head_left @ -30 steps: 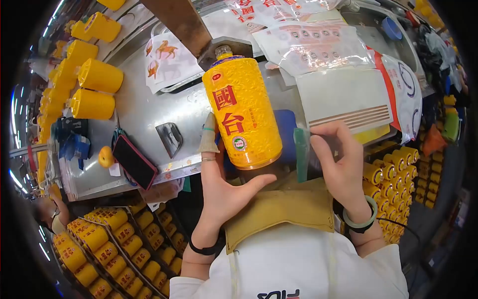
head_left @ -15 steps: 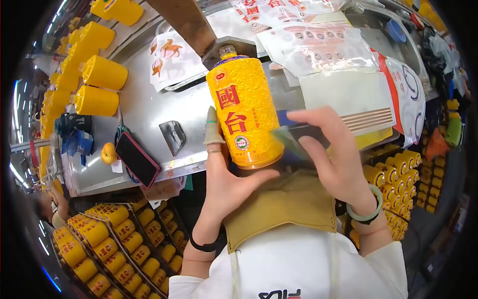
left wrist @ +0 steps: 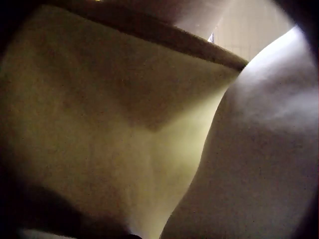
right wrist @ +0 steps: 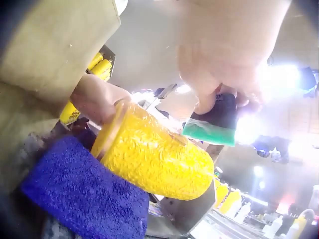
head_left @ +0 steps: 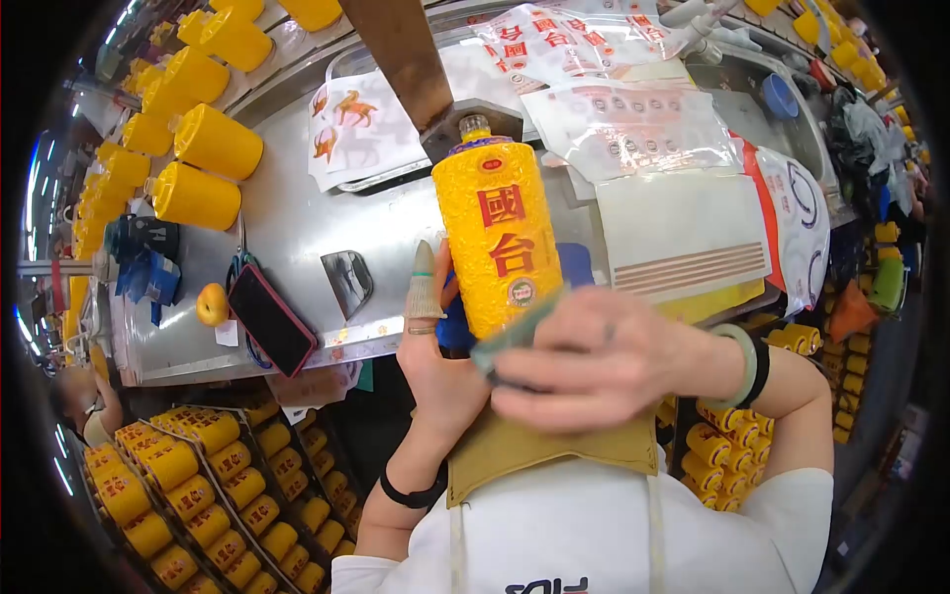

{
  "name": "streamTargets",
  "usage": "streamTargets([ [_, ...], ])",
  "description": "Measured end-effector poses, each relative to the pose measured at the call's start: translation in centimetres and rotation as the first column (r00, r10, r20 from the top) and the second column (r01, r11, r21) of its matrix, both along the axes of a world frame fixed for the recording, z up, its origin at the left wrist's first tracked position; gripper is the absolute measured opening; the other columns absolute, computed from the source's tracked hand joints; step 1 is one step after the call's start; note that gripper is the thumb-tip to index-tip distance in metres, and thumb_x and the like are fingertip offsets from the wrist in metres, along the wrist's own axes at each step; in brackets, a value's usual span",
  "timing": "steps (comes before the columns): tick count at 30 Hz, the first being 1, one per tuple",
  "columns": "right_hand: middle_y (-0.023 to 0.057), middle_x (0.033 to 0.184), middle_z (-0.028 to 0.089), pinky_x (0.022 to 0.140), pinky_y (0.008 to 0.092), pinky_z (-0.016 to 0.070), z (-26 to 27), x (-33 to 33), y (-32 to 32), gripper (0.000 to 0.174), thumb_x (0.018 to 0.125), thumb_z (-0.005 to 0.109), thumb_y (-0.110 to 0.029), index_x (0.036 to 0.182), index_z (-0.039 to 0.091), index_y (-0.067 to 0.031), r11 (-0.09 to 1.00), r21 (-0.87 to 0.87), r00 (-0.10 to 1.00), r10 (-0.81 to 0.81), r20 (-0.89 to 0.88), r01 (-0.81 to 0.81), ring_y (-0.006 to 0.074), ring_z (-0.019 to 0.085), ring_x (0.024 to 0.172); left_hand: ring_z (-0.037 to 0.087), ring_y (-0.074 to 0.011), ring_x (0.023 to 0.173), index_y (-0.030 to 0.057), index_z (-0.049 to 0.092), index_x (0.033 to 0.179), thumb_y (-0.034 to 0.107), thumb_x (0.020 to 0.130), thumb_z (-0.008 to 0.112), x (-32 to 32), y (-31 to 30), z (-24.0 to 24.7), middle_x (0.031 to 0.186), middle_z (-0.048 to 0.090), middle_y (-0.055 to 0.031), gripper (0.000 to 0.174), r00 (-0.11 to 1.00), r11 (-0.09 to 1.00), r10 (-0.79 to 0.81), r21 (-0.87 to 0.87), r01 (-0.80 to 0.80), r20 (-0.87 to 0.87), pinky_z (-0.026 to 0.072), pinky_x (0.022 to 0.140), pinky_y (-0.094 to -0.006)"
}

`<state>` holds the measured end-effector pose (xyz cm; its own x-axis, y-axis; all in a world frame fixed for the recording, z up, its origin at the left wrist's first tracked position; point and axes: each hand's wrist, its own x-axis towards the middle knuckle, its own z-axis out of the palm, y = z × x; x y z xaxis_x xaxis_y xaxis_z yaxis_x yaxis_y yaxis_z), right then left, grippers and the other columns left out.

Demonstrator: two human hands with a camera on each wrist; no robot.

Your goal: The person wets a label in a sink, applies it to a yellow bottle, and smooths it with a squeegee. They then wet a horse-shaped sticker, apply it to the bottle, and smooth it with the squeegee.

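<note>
A yellow embossed bottle (head_left: 503, 238) with red characters lies with its neck at a metal bracket (head_left: 465, 124). My left hand (head_left: 440, 384) holds it around the lower left side and base, forefinger straight in a fabric finger cover; its other fingertips are partly hidden. Across the bottle's lower end, my blurred right hand (head_left: 604, 364) grips a dark scraper (head_left: 515, 332) with a green edge. The right wrist view shows this hand (right wrist: 227, 57) pinching the scraper (right wrist: 214, 122) above the bottle (right wrist: 154, 154). Mostly apron (left wrist: 99, 109) fills the left wrist view.
A blue cloth (right wrist: 89, 189) lies under the bottle. On the metal table (head_left: 287, 223) are a phone (head_left: 272, 319), a dark curved piece (head_left: 346, 283) and a small orange fruit (head_left: 212, 304). Printed sheets (head_left: 633, 129) lie right; more yellow bottles (head_left: 218, 142) stand left.
The right hand has swung left across the bottle's lower end with the scraper. The bottle has turned, its characters shifting towards the right. The left hand remains beside its base.
</note>
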<state>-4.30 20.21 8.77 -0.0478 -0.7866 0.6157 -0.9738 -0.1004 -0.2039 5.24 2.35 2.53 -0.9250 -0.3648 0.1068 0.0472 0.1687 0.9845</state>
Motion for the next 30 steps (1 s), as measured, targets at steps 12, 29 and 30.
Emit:
streamTargets([
  [12,-0.0028,0.110,0.072,0.071,0.0318,0.0416,-3.0,-4.9,0.8,0.023,0.078,0.075,-0.013,0.100,0.075,-0.0208,0.971,-0.234,0.997,0.043,-0.056,-0.055,0.0153,0.057,0.081,0.060,-0.0270,0.132,-0.0087,0.036,0.155,0.007,0.079,0.089,-0.2,-1.1,-1.1,0.145,0.058,-0.0222,0.094,0.996,0.996,-0.083,-0.039,0.084,0.026,0.0476,0.112,-0.0407],
  [29,-0.0015,0.096,0.070,0.075,0.0380,0.0479,-0.1,-6.2,-2.5,0.027,0.081,0.076,-0.019,0.109,0.075,-0.0193,0.991,0.019,0.979,-0.127,-0.158,0.132,0.0190,0.060,0.079,0.061,-0.0256,0.129,-0.0038,0.037,0.155,0.011,0.071,0.095,0.0,0.0,-0.6,0.146,0.056,-0.0176,0.104,0.999,0.999,0.050,0.014,-0.050,0.009,0.0501,0.109,-0.0382],
  [30,-0.0006,0.093,0.069,0.074,0.0366,0.0473,-0.2,-8.4,-3.5,0.028,0.079,0.076,-0.017,0.107,0.074,-0.0171,0.965,-0.090,0.969,-0.248,0.007,0.248,0.0193,0.060,0.079,0.060,-0.0256,0.130,-0.0042,0.037,0.155,0.012,0.071,0.095,0.1,-0.1,-0.5,0.146,0.055,-0.0178,0.103,1.000,0.991,0.020,-0.133,-0.022,-0.014,0.0498,0.109,-0.0385],
])
